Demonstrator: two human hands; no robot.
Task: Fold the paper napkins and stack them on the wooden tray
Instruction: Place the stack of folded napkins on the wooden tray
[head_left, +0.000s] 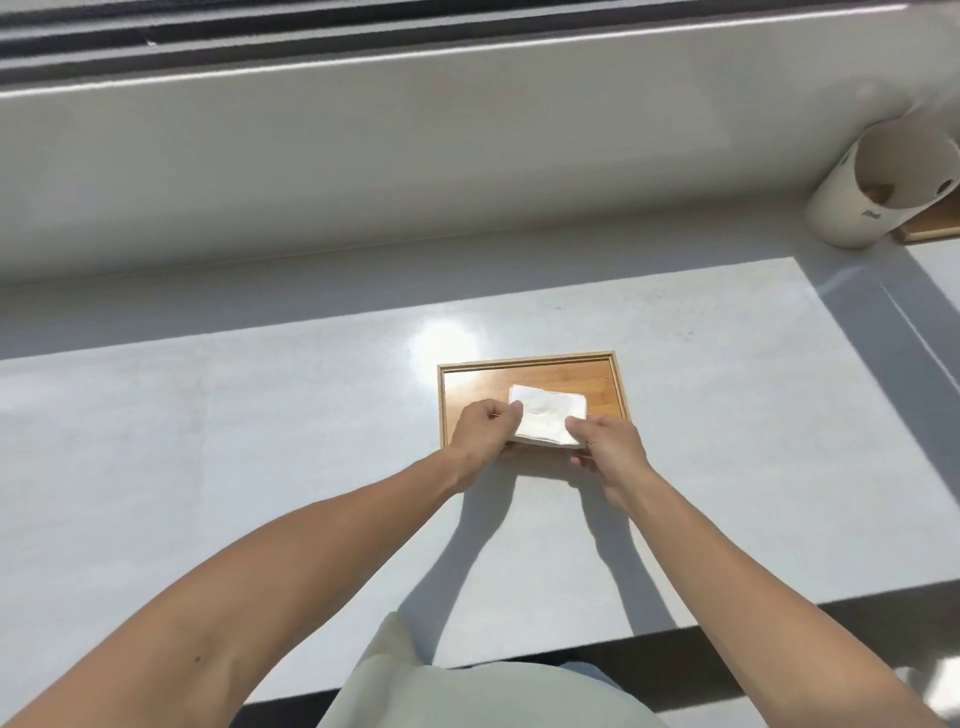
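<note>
A small wooden tray (483, 382) lies on the pale grey counter, a little right of centre. A stack of folded white paper napkins (545, 415) sits over the tray's near half. My left hand (480, 428) pinches the stack's left edge with thumb and fingers. The stack's near right corner is pinched by my right hand (610, 449), fingers curled under it. The hands hide the tray's near rim, and I cannot tell whether the stack rests on the tray or is lifted slightly.
A white cylindrical container (878, 189) stands at the far right on a second wooden tray (930, 228). A raised window ledge (415, 156) runs along the back. The counter's front edge (727, 621) drops off close to my body.
</note>
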